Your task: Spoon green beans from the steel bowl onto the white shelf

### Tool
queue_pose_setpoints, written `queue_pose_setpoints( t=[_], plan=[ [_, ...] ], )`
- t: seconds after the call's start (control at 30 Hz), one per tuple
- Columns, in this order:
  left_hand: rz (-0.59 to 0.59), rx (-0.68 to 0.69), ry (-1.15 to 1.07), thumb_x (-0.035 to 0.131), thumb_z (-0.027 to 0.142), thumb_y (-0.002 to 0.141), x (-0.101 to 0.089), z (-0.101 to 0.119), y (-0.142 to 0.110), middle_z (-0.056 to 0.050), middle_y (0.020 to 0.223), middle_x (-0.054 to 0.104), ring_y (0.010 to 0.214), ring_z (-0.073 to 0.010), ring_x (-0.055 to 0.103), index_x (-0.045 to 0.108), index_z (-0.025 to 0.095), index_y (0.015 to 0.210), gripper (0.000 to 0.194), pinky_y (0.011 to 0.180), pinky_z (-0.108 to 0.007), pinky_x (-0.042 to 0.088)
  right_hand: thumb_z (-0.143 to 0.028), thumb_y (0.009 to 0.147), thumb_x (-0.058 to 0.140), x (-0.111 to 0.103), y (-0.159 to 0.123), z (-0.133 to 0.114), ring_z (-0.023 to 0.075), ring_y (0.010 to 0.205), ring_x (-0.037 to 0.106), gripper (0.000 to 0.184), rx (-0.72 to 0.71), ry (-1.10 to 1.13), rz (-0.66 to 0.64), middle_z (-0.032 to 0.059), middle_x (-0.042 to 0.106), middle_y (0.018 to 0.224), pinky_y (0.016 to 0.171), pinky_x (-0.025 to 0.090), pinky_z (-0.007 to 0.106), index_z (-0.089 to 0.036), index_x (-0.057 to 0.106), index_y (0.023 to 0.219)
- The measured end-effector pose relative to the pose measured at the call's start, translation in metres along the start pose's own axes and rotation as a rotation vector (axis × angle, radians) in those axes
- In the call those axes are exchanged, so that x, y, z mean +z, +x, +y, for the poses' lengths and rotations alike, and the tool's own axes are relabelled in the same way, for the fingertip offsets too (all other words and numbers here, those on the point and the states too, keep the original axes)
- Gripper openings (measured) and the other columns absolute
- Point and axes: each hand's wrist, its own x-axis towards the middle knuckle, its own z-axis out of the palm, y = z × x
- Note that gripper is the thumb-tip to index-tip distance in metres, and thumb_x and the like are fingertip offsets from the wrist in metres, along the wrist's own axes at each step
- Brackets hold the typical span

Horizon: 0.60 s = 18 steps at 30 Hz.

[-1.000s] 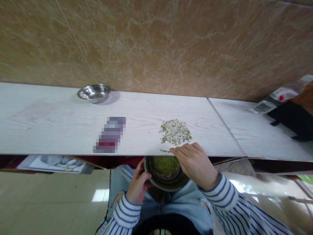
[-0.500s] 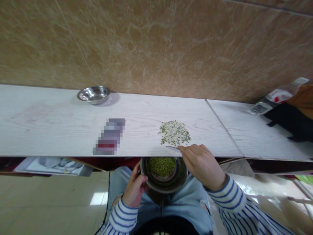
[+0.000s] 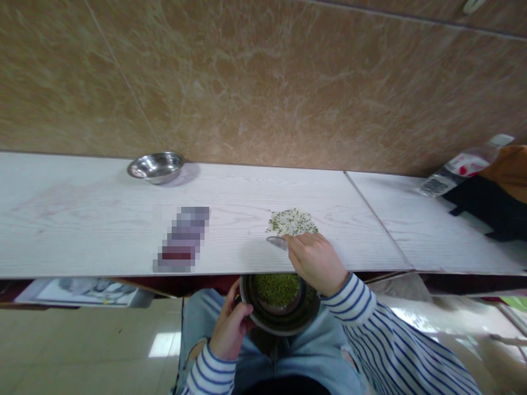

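Left hand point(image 3: 231, 323): clasped bowl point(image 3: 284, 325) of green grains point(image 3: 276, 288), below tabletop point(image 3: 234, 192) edge. Right hand point(image 3: 316, 262): gripped metal utensil point(image 3: 276, 242), shifted inward from edge, now just beside white-and-green pile point(image 3: 293, 221), apparently within reach.

View from a head-worn camera, facing forward and down over the wearer's lap point(image 3: 313, 359), left hand point(image 3: 229, 331) and right hand point(image 3: 316, 262) near, low in view, white tabletop point(image 3: 242, 200) across the middle, brown wall point(image 3: 255, 82) beyond filling the top.
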Motion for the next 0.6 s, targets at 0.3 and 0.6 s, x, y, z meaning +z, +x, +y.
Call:
queue_pose_setpoints(
  t=[0.3,0.6],
  plan=[
    [0.005,-0.006,0.004,0.058,0.015,0.052,0.000,-0.001,0.004,-0.001,0.089,0.061,0.065,-0.0138,0.054,0.051,0.025,0.115,0.064,0.047,-0.023,0.041,-0.019,0.086,0.039,0.000,0.004,0.017,0.0158,0.081,0.055,0.028,0.058,-0.059,-0.004,0.0049,0.065,0.083,0.069,0.030,0.029,-0.018,0.056,0.109],
    [-0.006,-0.013,0.006,0.058,0.013,0.053,0.005,0.001,0.001,-0.001,0.091,0.060,0.065,-0.0126,0.053,0.050,0.024,0.114,0.062,0.047,-0.023,0.042,-0.018,0.086,0.041,-0.009,0.002,0.012,0.0172,0.081,0.052,0.028,0.039,-0.114,0.050,0.0050,0.064,0.082,0.068,0.026,0.031,-0.018,0.056,0.109]
  ],
)
